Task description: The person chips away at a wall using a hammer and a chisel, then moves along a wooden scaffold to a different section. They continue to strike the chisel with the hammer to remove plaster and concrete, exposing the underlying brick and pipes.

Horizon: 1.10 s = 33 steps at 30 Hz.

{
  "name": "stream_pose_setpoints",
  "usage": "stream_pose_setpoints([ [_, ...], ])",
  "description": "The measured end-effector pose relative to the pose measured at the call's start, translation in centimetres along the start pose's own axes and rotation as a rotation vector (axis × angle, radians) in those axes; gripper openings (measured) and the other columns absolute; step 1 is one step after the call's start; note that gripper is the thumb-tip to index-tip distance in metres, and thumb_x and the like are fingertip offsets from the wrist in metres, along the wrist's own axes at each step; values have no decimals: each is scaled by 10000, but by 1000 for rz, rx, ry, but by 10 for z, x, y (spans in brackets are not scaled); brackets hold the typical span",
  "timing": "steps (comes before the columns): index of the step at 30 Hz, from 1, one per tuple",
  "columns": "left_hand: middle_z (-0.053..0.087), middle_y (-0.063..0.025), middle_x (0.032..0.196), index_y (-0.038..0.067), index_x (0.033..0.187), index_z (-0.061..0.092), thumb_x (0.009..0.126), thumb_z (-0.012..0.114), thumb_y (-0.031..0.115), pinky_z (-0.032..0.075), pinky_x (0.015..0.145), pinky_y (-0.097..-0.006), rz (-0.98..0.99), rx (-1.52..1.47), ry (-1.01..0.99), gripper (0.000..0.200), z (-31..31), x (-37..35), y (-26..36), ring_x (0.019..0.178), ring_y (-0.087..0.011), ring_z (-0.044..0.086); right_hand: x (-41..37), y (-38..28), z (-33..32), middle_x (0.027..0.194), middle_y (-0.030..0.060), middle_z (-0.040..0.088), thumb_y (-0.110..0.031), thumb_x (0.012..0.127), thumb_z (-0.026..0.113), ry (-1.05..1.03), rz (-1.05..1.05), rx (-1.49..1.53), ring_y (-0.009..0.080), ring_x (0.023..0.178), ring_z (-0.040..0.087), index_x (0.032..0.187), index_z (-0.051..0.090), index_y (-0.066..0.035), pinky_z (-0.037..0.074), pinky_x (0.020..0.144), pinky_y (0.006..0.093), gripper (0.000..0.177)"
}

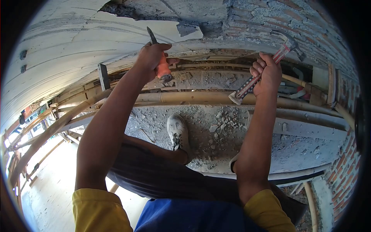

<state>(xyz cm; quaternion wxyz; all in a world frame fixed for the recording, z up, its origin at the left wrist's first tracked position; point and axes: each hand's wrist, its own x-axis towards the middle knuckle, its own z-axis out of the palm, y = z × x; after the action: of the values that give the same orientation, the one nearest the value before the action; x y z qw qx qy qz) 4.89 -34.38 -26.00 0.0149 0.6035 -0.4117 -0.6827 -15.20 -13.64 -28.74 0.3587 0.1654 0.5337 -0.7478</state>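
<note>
My left hand (pixel 151 58) is closed around a cold chisel (pixel 163 69) with an orange grip. Its dark pointed end sticks up past my fingers toward the white wall panel (pixel 116 36), and its worn striking end faces down toward me. My right hand (pixel 267 75) grips a claw hammer (pixel 281 53) by its red-and-white patterned handle. The hammer's metal head is up at the right, near the rough brick wall (pixel 286 19), and the handle's butt slants down to the left. The two tools are well apart. A torn, broken edge (pixel 189 30) of the panel lies above the chisel.
I stand on a dusty plank (pixel 208 154) strewn with rubble (pixel 222 125); my white shoe (pixel 177 129) is on it. Bamboo poles (pixel 201 97) run across in front, and more scaffold poles (pixel 58 131) are at the left. A drop shows at lower left. Another brick wall (pixel 344 166) rises at right.
</note>
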Motion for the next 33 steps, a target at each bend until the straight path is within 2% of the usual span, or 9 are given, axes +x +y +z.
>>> stream_pose_setpoints([
  [7, 456, -148, 1016, -33, 1234, 352, 872, 569, 146, 527, 538, -381, 54, 43, -47, 459, 12, -9, 4, 855, -303, 658, -5, -3, 4, 606, -30, 348, -25, 842, 562, 15, 0, 6, 77, 465, 322, 772, 417, -97, 271, 398, 250, 177],
  [10, 472, -144, 1056, -43, 1199, 390, 868, 570, 147, 518, 559, -350, 99, 60, -27, 422, 23, -22, 13, 843, -285, 653, -7, -4, 5, 599, -29, 346, -26, 841, 567, 6, 0, 11, 78, 458, 322, 762, 416, -97, 269, 394, 250, 185],
  [13, 508, -139, 1079, -52, 1131, 454, 855, 573, 132, 488, 543, -315, 153, 64, -55, 352, 29, -33, 20, 776, -252, 641, -7, -5, 7, 586, -33, 338, -26, 840, 570, -3, -6, 21, 78, 447, 317, 746, 408, -100, 267, 388, 250, 202],
  [16, 527, -106, 1083, -40, 1147, 462, 880, 597, 195, 454, 565, -259, 224, 117, -57, 380, 40, -60, 37, 719, -165, 574, -11, -7, 9, 603, -17, 375, -43, 828, 571, -42, -17, 12, 86, 461, 347, 792, 412, -100, 277, 409, 258, 173],
  [23, 521, -78, 981, -16, 1098, 485, 873, 623, 217, 427, 556, -252, 422, -232, 157, 352, 34, -80, 69, 709, -152, 535, -38, -1, 43, 621, -9, 409, -94, 853, 587, -113, -18, -49, 77, 439, 355, 850, 385, -126, 295, 373, 246, 205],
  [24, 501, -89, 999, -8, 1133, 447, 884, 608, 218, 434, 568, -262, 426, -267, 188, 373, 31, -82, 76, 750, -170, 526, -42, 2, 49, 634, -1, 414, -114, 876, 565, -148, -10, -47, 74, 443, 360, 933, 399, -113, 312, 371, 247, 175],
  [28, 464, -138, 1092, 15, 1204, 337, 907, 558, 201, 462, 640, -304, 480, -435, 191, 414, 0, -70, 85, 884, -230, 527, -66, 6, 76, 670, -10, 409, -143, 928, 497, -287, -30, -66, 64, 472, 356, 1052, 422, -106, 296, 394, 242, 150],
  [31, 454, -174, 1150, 15, 1218, 309, 914, 539, 199, 468, 681, -300, 486, -579, 130, 423, -11, -73, 95, 963, -256, 547, -84, -3, 100, 663, -13, 396, -216, 951, 496, -368, -113, 9, 65, 468, 356, 1028, 418, -106, 303, 394, 241, 156],
  [33, 413, -240, 1219, 4, 1259, 228, 940, 490, 212, 513, 793, -336, 527, -623, 50, 462, -19, -76, 99, 1096, -321, 524, -94, -18, 118, 644, 1, 395, -307, 959, 495, -367, -246, 144, 68, 437, 359, 1010, 365, -86, 329, 372, 239, 262],
])
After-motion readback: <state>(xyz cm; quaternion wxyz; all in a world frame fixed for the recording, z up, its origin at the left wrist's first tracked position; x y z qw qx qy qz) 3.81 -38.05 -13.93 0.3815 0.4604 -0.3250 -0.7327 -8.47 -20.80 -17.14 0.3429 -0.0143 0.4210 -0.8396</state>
